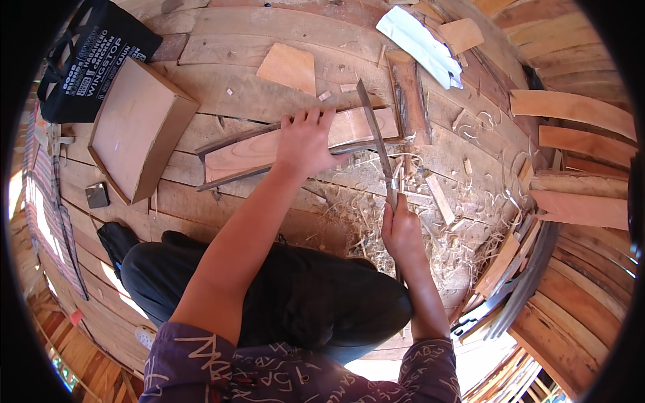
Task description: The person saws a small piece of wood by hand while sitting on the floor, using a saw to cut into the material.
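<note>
A long narrow piece of wood (242, 153) with a pale face and darker edges lies on the plank floor before me. My left hand (308, 144) is closed over it past its middle, with fingers across the far edge and the thumb by the near edge. In my right hand (403, 230) is the handle of a long knife (375, 127) with a narrow, dark blade. The blade points away from me and crosses above the wood's right end; whether it touches is unclear. Part of the handle is hidden in my fist.
Curly wood shavings (383, 235) cover the floor near my right hand. An open-topped box (168, 138) and a black bag (87, 67) are at left. A bark-edged slab (408, 94) and white sheet (420, 47) lie far right; planks (578, 114) jut in at right.
</note>
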`<control>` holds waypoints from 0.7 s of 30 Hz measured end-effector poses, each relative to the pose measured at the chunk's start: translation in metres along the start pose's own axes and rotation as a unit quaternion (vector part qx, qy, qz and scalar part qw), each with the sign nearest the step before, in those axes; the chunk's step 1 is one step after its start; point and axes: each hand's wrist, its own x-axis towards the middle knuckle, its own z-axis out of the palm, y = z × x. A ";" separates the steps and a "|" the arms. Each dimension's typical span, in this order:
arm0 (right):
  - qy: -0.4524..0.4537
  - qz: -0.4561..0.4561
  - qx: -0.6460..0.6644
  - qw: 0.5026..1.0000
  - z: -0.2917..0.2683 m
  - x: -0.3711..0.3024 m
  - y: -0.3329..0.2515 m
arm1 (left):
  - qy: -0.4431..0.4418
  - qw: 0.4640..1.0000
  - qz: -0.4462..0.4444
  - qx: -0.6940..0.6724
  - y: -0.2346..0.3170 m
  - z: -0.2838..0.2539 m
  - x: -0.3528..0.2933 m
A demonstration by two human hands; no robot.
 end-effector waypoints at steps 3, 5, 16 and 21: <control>0.004 -0.014 -0.012 1.000 0.002 0.001 0.000 | 0.006 1.000 0.001 0.001 0.001 0.001 0.000; 0.002 -0.015 -0.008 1.000 0.006 0.002 0.004 | 0.003 1.000 0.002 0.001 0.001 0.003 0.000; 0.001 0.001 -0.007 1.000 0.009 0.026 0.003 | -0.057 0.998 -0.020 -0.017 0.001 -0.007 0.003; -0.028 0.021 0.011 0.999 -0.002 0.009 -0.001 | -0.020 1.000 0.003 -0.007 -0.001 -0.001 0.003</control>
